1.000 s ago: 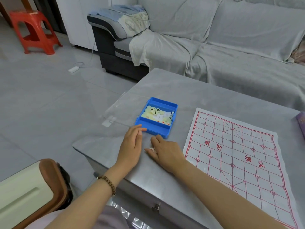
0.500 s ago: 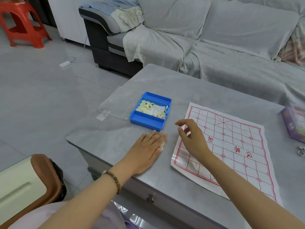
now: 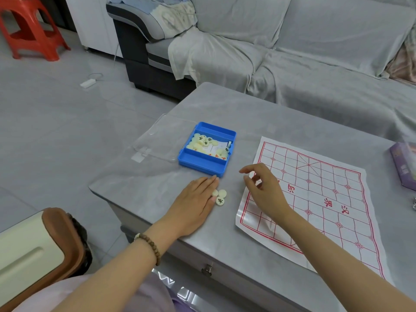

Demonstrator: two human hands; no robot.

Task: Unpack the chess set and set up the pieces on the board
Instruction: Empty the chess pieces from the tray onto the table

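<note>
A blue box [image 3: 202,162] on the grey table holds several cream chess discs with black and red characters. A white paper board [image 3: 315,199] with a red grid lies to its right. Three cream discs [image 3: 220,197] lie on the table between my hands. My left hand [image 3: 193,208] rests flat, palm down, its fingertips touching those discs. My right hand [image 3: 263,190] hovers over the board's left edge, fingers curled and apart, holding nothing that I can see.
A clear plastic lid [image 3: 162,138] lies left of the box at the table's edge. A purple box [image 3: 405,165] sits at the far right. A grey covered sofa [image 3: 292,52] stands behind the table, and a red stool [image 3: 29,30] is on the floor.
My right hand lifted off the table and moved right to the board's edge. My left hand slid right, and the discs beside its fingertips came into view.
</note>
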